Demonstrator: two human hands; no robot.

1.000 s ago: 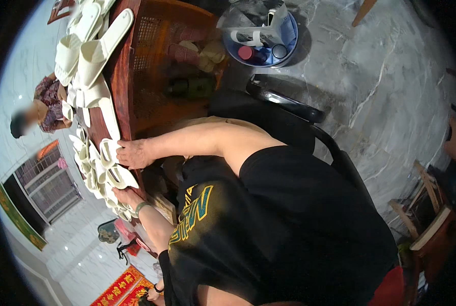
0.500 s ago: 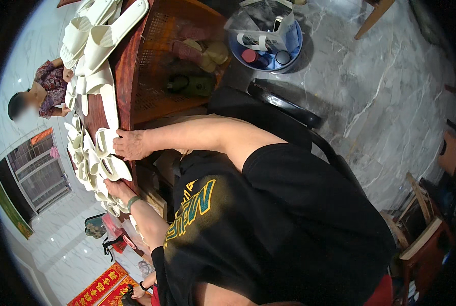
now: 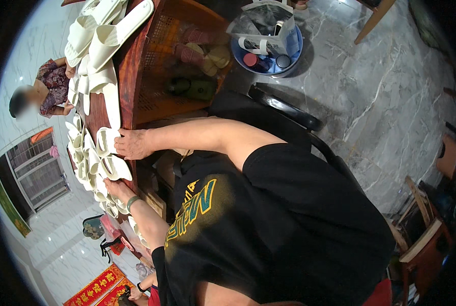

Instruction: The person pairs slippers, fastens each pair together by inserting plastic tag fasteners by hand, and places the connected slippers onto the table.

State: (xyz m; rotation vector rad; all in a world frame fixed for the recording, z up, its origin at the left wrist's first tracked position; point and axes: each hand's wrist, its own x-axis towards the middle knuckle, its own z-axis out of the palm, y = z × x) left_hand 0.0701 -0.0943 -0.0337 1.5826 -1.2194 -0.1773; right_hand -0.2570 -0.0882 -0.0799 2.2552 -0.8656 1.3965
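Note:
Rows of white slippers (image 3: pixel 88 158) lie along the edge of a dark wooden table (image 3: pixel 131 76). My right hand (image 3: pixel 132 145) rests on one white slipper (image 3: pixel 105 140) at the table's edge, fingers curled over its side. My left hand (image 3: pixel 117 188), with a green band on the wrist, lies just below it. Its fingers are on another white slipper (image 3: pixel 117 168). More white slippers (image 3: pixel 105 35) are piled further along the table. My black shirt fills the lower middle of the view.
Another person in a patterned top (image 3: pixel 47 94) sits across the table. Under the table a lattice shelf (image 3: pixel 187 56) holds shoes. A blue basin (image 3: pixel 269 48) with bottles stands on the marble floor, a black chair (image 3: pixel 289 109) is behind me, and a wooden chair (image 3: pixel 424 239) stands at right.
The view has shifted slightly. My right hand has slid a little along the table edge onto the slipper; my left hand stays among the slippers.

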